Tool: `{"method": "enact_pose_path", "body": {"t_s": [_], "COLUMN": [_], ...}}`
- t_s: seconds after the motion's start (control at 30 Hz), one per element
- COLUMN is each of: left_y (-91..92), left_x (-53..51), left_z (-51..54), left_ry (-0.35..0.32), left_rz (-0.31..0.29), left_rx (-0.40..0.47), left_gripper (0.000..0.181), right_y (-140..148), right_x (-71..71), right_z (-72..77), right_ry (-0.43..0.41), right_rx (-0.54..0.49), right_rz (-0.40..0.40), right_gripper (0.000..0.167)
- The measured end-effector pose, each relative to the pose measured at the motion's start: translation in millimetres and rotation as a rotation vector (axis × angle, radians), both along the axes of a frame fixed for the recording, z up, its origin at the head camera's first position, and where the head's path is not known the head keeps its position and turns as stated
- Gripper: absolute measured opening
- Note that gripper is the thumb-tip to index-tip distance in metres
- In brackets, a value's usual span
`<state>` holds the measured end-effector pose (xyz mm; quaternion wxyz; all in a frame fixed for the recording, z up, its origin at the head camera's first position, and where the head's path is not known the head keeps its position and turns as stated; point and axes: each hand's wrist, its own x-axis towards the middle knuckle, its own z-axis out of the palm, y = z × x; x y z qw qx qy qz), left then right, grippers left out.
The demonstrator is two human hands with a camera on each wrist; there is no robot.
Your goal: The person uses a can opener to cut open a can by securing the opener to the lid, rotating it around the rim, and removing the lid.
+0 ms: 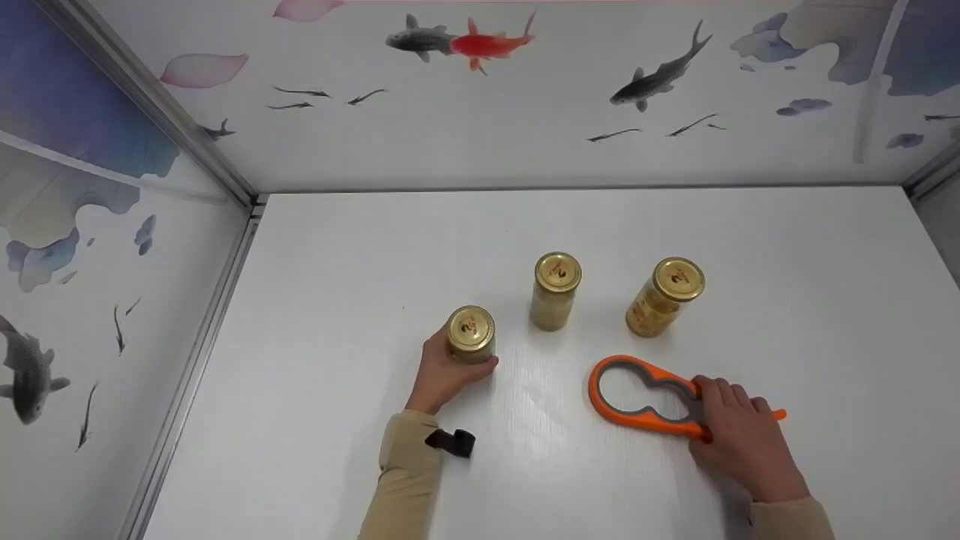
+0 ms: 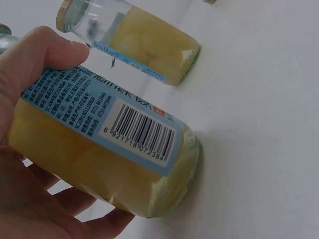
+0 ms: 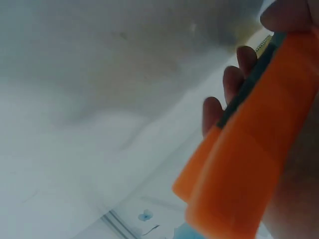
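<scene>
My left hand [image 1: 444, 376] grips a glass jar [image 1: 471, 334] with a gold lid, its fingers and thumb wrapped around the side. In the left wrist view that jar [image 2: 99, 144] shows pale yellow contents and a blue label with a barcode. The right hand [image 1: 744, 435] holds an orange and grey jar opener [image 1: 651, 426] by its handle, with the looped end pointing left. Up close in the right wrist view, the orange handle [image 3: 244, 154] lies between thumb and fingers. The opener is apart from every jar.
Two more gold-lidded jars stand upright on the white table [image 1: 337, 262]: one in the middle [image 1: 553, 300], one farther right [image 1: 656, 309]. White panels printed with fish [image 1: 491, 45] rise behind and at the left. A black strap piece [image 1: 454, 442] sits at the left cuff.
</scene>
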<state>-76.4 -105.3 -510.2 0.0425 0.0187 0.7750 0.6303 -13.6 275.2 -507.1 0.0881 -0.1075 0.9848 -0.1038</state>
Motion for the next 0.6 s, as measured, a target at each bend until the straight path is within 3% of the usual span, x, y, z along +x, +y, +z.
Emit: {"method": "enact_pose_path", "body": {"t_s": [0.23, 0.33, 0.4, 0.6], "left_y": [11.0, 15.2, 17.8, 21.6], "left_x": [12.4, 14.2, 14.8, 7.3], "left_z": [42.3, 47.5, 47.3, 14.7], "left_ry": [0.052, 0.073, 0.084, 0.088], "left_rz": [-0.062, -0.072, -0.072, -0.088], "left_rx": [-0.024, -0.027, -0.022, -0.020], "left_gripper": [0.059, 0.057, 0.056, 0.062], "right_y": [1.5, 0.3, -0.8, -6.2], "right_x": [-0.7, -0.7, -0.6, -5.0], "right_z": [6.7, 12.9, 17.3, 33.3], "right_ry": [0.072, 0.151, 0.224, 0.391], "right_rx": [-0.039, -0.068, -0.080, -0.116], "right_rz": [-0.009, 0.003, 0.021, 0.076], "right_gripper": [0.064, 0.061, 0.059, 0.060]}}
